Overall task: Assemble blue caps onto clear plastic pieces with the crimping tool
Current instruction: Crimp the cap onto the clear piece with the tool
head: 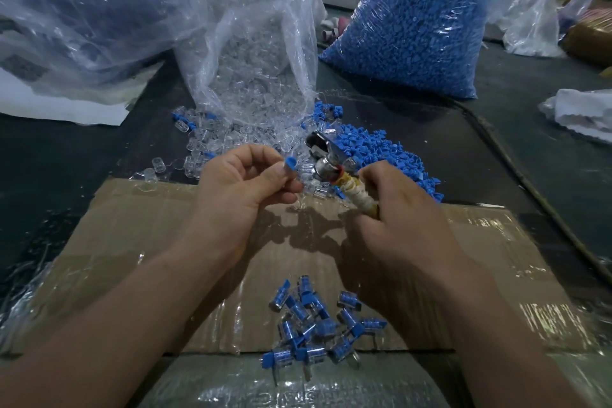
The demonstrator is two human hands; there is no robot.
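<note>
Left hand (238, 189) pinches a blue-capped clear piece (290, 164), right hand (397, 212) grips the crimping tool (326, 161) at three o'clock; next, likely, feed it into the jaws.

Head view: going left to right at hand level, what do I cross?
loose clear plastic pieces → left hand → blue cap pinched in its fingers → crimping tool → right hand gripping the tool's wrapped handle. The loose blue pile behind the right hand overlaps it, so it is left out.
</note>
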